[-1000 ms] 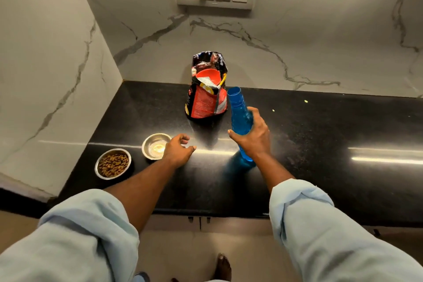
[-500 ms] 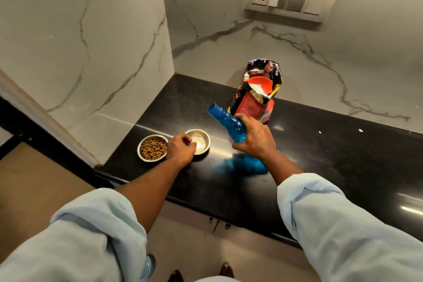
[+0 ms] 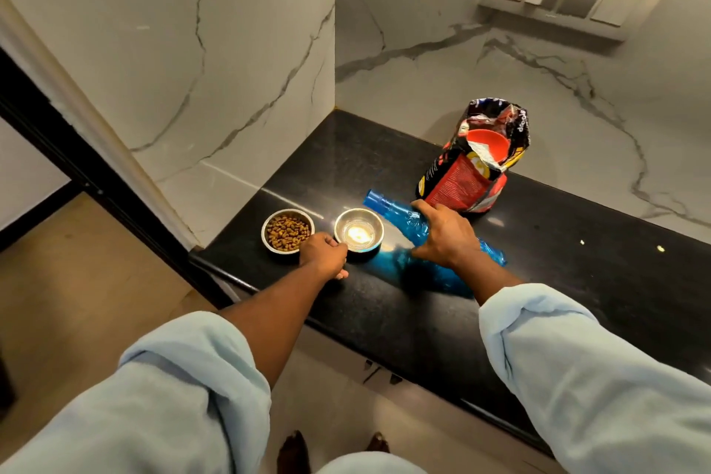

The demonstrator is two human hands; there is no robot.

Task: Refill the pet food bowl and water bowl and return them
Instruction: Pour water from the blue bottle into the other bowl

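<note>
head: black counter (image 3: 577,281), marble walls (image 3: 231,50)

Legible text — one item only: pet food bag (image 3: 474,165), at 1 o'clock on the desk (image 3: 577,273). White letters near its crumpled top read "drools", running sideways. Remaining print on the bag — too small to read.

Round steel food bowl (image 3: 287,230), filled with brown kibble, stands upright just beside round steel water bowl (image 3: 359,230). Translucent blue plastic bottle (image 3: 400,215), uncapped, is tilted, mouth above water bowl rim.
</note>
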